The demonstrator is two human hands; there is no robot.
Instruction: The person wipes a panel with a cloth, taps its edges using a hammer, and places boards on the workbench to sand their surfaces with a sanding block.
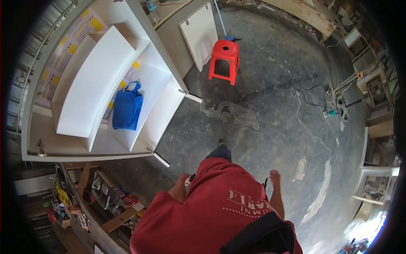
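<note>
Left hand (184,179) and right hand (275,175) hang beside the red fabric shirt (203,207), each grip's state impossible to tell; a blue cloth bag (127,108) sits inside the white-and-grey boxy cabinet (86,84)

Red stool (226,51); blue bag (127,111); red shirt (207,203), white lettering; floor (262,114) seemingly mottled grey.

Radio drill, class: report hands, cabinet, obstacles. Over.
Left hand low, at small black object; right hand low, grip unclear. Cabinet open, blue bag inside. Red stool on floor ahead.
</note>
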